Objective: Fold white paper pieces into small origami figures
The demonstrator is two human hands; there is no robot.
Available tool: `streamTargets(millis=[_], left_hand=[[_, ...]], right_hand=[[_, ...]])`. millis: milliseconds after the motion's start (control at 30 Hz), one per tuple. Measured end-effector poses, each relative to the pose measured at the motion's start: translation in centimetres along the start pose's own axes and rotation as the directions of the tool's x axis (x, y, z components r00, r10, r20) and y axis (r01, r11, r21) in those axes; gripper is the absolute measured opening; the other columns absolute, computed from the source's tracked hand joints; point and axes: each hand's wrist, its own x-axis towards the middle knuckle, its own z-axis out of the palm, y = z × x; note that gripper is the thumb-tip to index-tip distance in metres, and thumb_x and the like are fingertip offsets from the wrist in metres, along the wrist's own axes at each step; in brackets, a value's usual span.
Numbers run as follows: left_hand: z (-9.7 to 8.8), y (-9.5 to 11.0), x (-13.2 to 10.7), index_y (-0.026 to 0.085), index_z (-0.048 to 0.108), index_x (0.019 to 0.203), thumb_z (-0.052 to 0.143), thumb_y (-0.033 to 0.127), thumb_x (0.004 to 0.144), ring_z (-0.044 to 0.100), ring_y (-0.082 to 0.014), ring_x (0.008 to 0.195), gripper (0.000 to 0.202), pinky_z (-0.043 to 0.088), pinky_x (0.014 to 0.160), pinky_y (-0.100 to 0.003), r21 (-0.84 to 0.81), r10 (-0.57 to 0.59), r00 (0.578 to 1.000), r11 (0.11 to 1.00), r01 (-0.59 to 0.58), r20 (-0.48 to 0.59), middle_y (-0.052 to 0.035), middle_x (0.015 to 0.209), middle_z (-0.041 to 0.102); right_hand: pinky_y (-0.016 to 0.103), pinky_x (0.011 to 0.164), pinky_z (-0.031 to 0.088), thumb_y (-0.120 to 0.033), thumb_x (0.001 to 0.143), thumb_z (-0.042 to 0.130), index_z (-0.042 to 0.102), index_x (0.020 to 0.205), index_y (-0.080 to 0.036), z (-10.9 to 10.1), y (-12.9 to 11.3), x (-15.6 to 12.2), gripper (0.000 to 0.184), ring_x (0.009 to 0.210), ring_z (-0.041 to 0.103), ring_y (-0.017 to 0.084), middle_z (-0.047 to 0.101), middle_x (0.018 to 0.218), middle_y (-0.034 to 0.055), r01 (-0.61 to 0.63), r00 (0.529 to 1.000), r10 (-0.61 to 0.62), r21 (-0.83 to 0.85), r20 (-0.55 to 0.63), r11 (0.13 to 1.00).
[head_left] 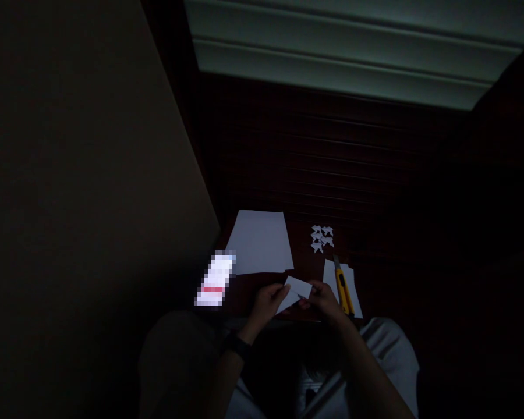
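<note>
A small piece of white paper [298, 286], folded so that one flap lies over another, is held between my two hands just above the table's near edge. My left hand [267, 302] pinches its left side, thumb on top. At the right end, the fingers of my right hand [325, 299] are closed on the paper's edge. Close beside my right hand, a yellow utility knife [343, 292] lies with some blade showing, on top of several smaller white paper pieces [329, 273].
A stack of large white sheets [262, 241] lies at the table's back left. Several small folded paper figures [317, 237] sit at the back right. A lit phone [216, 279], its screen blurred, is at the left. A wall [113, 145] rises along the left; the room is dark.
</note>
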Motion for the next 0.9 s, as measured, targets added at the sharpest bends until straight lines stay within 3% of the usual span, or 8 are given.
streamTargets(millis=[100,167,300,433,600,767,900], left_hand=[[-0.1,-0.2,0.1,0.014,0.062,0.086,0.054,0.049,0.071,0.061,-0.0185,0.055,0.039,0.05,0.046,-0.029,-0.057,-0.03,0.998,0.998,0.027,-0.053,-0.0042,0.073,0.064],[-0.3,-0.1,0.2,0.015,0.062,0.087,0.054,0.049,0.072,0.06,-0.018,0.055,0.039,0.05,0.048,-0.029,-0.084,-0.048,0.998,0.995,0.044,-0.049,-0.0038,0.073,0.065],[-0.7,0.0,0.2,0.013,0.064,0.078,0.055,0.047,0.072,0.059,-0.0172,0.06,0.036,0.046,0.051,-0.024,0.017,0.011,0.999,1.0,-0.011,-0.034,-0.0032,0.068,0.064],[-0.9,-0.2,0.4,0.012,0.065,0.079,0.056,0.042,0.074,0.059,-0.0168,0.068,0.031,0.044,0.058,-0.023,0.059,0.096,0.995,0.994,-0.096,0.001,-0.0044,0.075,0.066],[-1.1,-0.4,0.5,0.011,0.065,0.072,0.059,0.042,0.071,0.06,-0.0167,0.064,0.032,0.044,0.054,-0.022,0.056,0.057,0.998,0.997,-0.058,0.02,-0.0049,0.068,0.066],[-1.2,0.1,0.1,0.01,0.064,0.084,0.062,0.042,0.069,0.063,-0.0206,0.069,0.036,0.05,0.055,-0.028,-0.022,-0.056,0.99,0.998,0.059,0.132,-0.01,0.08,0.068],[-0.6,0.0,0.2,0.009,0.062,0.092,0.063,0.042,0.068,0.064,-0.0237,0.076,0.04,0.053,0.061,-0.035,-0.124,-0.049,0.997,0.991,0.057,0.06,-0.0122,0.087,0.067]], right_hand=[[0.029,0.056,0.051,-0.02,0.053,0.075,0.051,0.108,-0.019,0.3,-1.1,-0.5,0.06,0.063,0.064,0.018,0.065,0.082,0.0039,-0.025,0.994,0.02,0.047,0.105,0.999],[0.029,0.057,0.05,-0.023,0.056,0.074,0.048,0.111,-0.021,0.4,-1.5,-0.6,0.061,0.064,0.064,0.018,0.064,0.085,0.0045,-0.039,0.992,0.034,0.039,0.12,0.998],[0.024,0.046,0.047,-0.036,0.065,0.068,0.055,0.087,-0.015,0.6,-0.7,-0.2,0.033,0.051,0.06,0.014,0.061,0.064,0.001,-0.002,1.0,0.001,-0.081,-0.012,0.997],[0.022,0.042,0.044,-0.044,0.063,0.067,0.052,0.073,-0.015,0.5,0.4,0.2,0.034,0.045,0.056,0.013,0.056,0.052,-0.0025,0.027,0.998,-0.035,-0.155,-0.046,0.988],[0.022,0.04,0.043,-0.044,0.065,0.066,0.052,0.09,-0.017,0.9,0.1,0.2,0.039,0.039,0.052,0.012,0.056,0.05,-0.0042,0.056,0.993,-0.073,-0.181,-0.089,0.982],[0.019,0.035,0.037,-0.045,0.071,0.059,0.053,0.097,-0.017,1.1,-0.2,0.2,0.038,0.034,0.045,0.009,0.052,0.044,-0.0064,0.097,0.981,-0.134,-0.238,-0.143,0.966],[0.017,0.031,0.034,-0.044,0.07,0.061,0.045,0.112,-0.02,1.2,-0.2,0.1,0.051,0.036,0.045,0.008,0.056,0.057,-0.0052,0.071,0.99,-0.098,-0.245,-0.103,0.967]])
